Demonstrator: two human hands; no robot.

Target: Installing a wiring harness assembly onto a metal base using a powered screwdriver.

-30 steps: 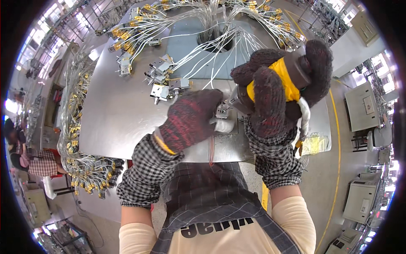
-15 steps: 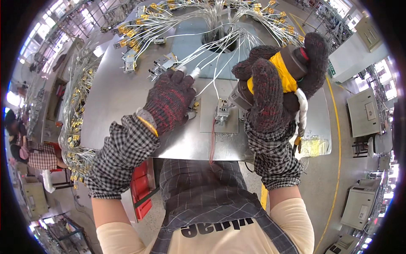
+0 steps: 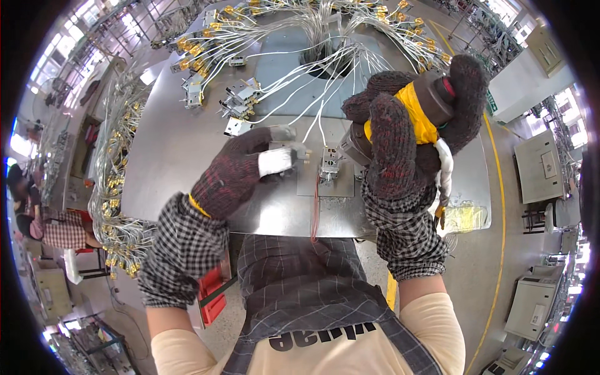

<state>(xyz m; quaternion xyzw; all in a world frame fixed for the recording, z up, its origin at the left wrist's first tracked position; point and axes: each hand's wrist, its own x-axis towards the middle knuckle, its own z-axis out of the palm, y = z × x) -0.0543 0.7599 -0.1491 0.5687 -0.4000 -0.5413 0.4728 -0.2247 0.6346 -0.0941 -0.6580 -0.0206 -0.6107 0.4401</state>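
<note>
My right hand (image 3: 400, 144), in a dark knitted glove, grips a dark hand-held power tool (image 3: 431, 103) wrapped in yellow tape, with a red part at its end and a white-wrapped cord. Close to its nose, a small metal connector box (image 3: 329, 164) stands on a thin square plate (image 3: 340, 184), joined to a white wire. My left hand (image 3: 240, 165), gloved with white tape on the fingertips, has its fingers closed at a small metal piece (image 3: 302, 152) left of the box; most of that piece is hidden. Another metal box (image 3: 237, 127) lies beyond this hand.
White wires (image 3: 325, 31) fan out from a dark hole (image 3: 328, 62) in the metal tabletop (image 3: 162, 150), ending in several metal and yellow connectors (image 3: 194, 53). Bundled wires (image 3: 109, 187) hang along the left. Reddish wires (image 3: 315, 212) hang over the near edge. A person sits far left.
My left hand has drawn back toward me and slightly left, from the wires beyond to the small piece beside the plate. The box it covered now shows. My right hand has barely moved.
</note>
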